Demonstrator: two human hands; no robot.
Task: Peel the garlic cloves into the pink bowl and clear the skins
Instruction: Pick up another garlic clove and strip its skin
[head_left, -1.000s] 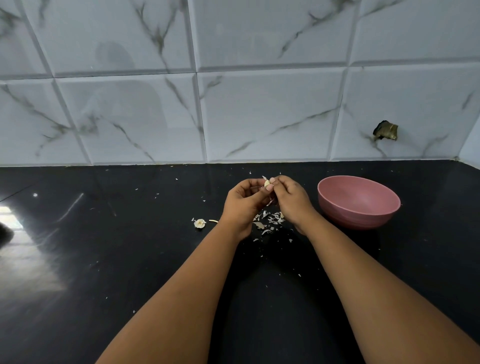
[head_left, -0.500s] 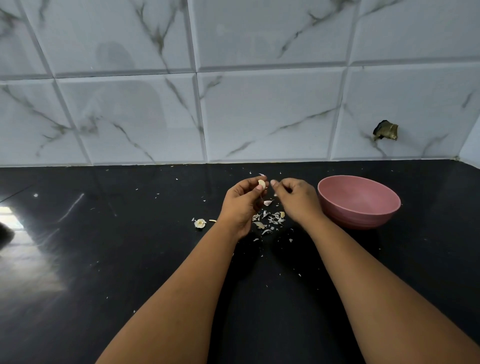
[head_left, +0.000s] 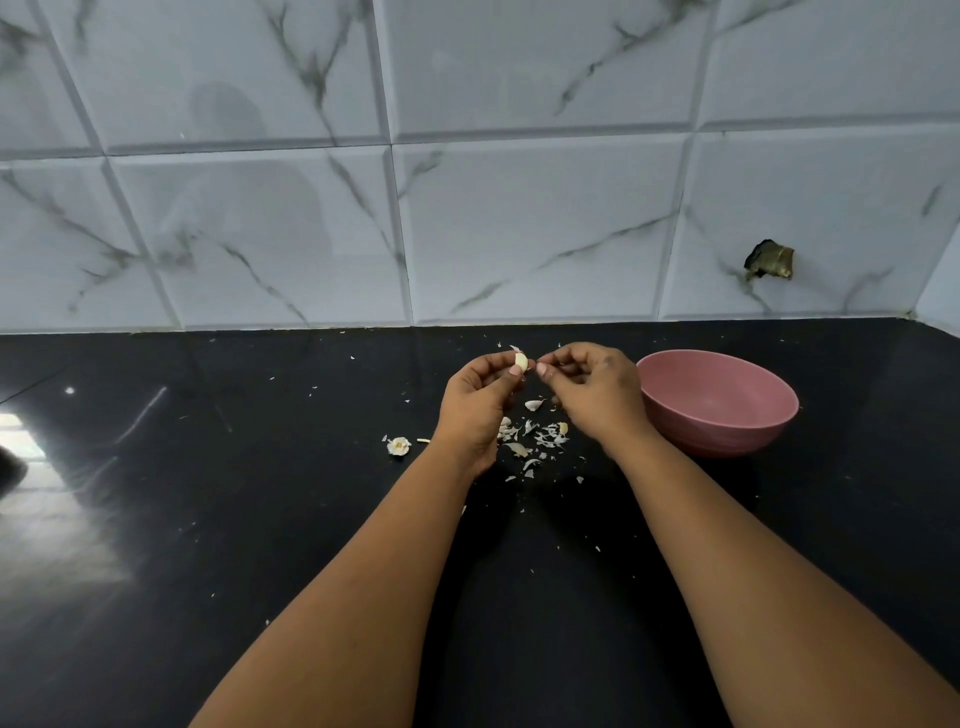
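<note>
Head view looks down on a black counter (head_left: 260, 519), where two bare hands meet above a small heap of garlic skins (head_left: 535, 439). The left hand (head_left: 475, 405) pinches one garlic clove (head_left: 521, 360) between the thumb and the fingertips, and it holds the clove up, probably so that the other hand can reach the skin from the side. The right hand (head_left: 597, 389) is at 3 o'clock of the clove, just beside it, with fingers curled and the thumb tip pointing to the clove; whether it pinches a strip of skin or holds nothing cannot be told. The hands work directly over the heap, which seems sensible, because the falling skins collect in one place and are easier to clear afterwards. A pink bowl (head_left: 727, 436) stands at 3 o'clock of the right hand, near it, probably so a finished clove needs only a short way. The part of its inside that shows looks empty; the near part is hidden by the near wall. At 9 o'clock of the left hand a small pale garlic piece (head_left: 399, 446) lies alone on the counter, perhaps a root end. Small flakes are scattered around, so clearing is not yet done.
</note>
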